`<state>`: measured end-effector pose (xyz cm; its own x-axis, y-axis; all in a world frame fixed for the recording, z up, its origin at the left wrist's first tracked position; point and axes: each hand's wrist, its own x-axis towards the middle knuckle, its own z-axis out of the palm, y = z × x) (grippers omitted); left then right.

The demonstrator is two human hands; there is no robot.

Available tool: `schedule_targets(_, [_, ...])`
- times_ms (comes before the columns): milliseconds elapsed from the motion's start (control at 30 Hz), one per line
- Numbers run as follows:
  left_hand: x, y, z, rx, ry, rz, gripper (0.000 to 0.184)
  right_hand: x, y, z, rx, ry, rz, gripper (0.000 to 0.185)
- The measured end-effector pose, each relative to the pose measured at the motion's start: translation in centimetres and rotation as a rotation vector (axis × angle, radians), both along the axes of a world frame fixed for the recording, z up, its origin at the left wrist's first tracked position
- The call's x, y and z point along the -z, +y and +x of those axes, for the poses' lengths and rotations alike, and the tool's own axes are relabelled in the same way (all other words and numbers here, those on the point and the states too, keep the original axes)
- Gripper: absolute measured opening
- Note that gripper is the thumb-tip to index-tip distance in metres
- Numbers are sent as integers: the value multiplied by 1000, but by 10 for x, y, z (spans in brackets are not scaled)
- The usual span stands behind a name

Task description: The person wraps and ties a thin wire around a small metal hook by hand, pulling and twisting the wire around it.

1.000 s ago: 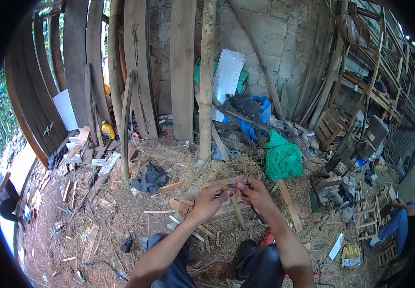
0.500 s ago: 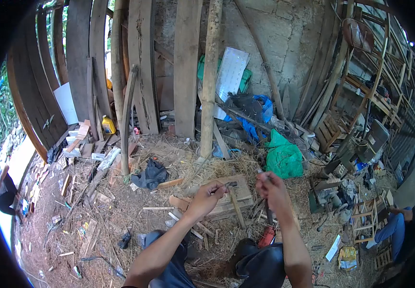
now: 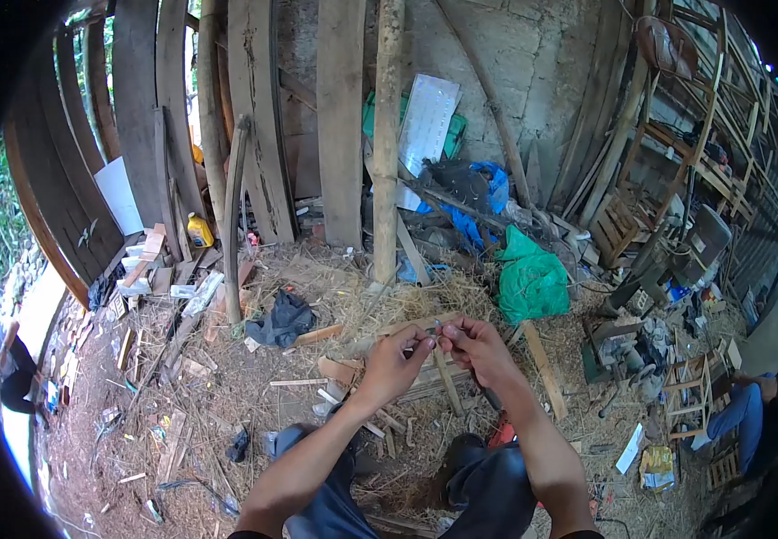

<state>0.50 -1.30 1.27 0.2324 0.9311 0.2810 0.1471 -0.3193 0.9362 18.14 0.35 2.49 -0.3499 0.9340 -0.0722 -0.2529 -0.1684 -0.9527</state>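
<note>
My left hand point(image 3: 394, 366) is closed in a pinch on a small grey metal piece point(image 3: 432, 331). Fingertip to fingertip with it, my right hand point(image 3: 479, 352) is also closed, gripping something small that its fingers mostly hide. The two hands meet above a wooden board point(image 3: 420, 384) on the ground. A narrow wood strip point(image 3: 448, 384) slants down just below them. Partly behind my right forearm lies a red tool point(image 3: 502, 433), mostly covered.
A green sack point(image 3: 533, 278) and a wooden post point(image 3: 386, 180) stand ahead. A black cloth point(image 3: 281, 320) and wood scraps litter the straw-covered ground. A seated person point(image 3: 748, 418) is at the right, another person point(image 3: 17, 364) at the far left. A wooden frame point(image 3: 687, 400) stands at right.
My hands, apart before, have come together. The right hand moved left and down to meet the left one, bringing the small pieces together. The view has shifted slightly.
</note>
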Motion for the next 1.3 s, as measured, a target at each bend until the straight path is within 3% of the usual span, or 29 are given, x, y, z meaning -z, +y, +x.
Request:
schedule_targets(267, [-3,-1,6,-74,47,87,14,-3,5,9,55,-61,-23,17])
schedule_targets(333, [-6,-7,4,-86,98,95,13,1,14,19,391,-196,1,17])
schedule_targets(367, [-9,-11,1,-85,96,94,13,8,21,38,392,-198,1,17])
schedule_targets(433, [-14,-15,-8,-26,85,-59,12,15,32,74,542,91,76,20])
schedule_targets(567, [7,3,-14,-61,6,128,13,7,8,63,498,26,76,24])
schedule_targets(633, [1,0,-13,-97,60,108,13,-6,-9,30,344,-75,95,25])
schedule_targets(733, [1,-2,-5,-90,98,129,12,-5,-13,9,140,-11,15,25])
schedule_targets(1100, [-9,-12,4,-36,201,136,13,4,3,31,91,-54,-12,17])
schedule_targets(1233, [-6,-18,-6,-47,139,109,13,19,28,85,623,85,37,21])
schedule_targets(1300, [0,-8,-16,-59,148,90,12,24,26,109,624,140,75,22])
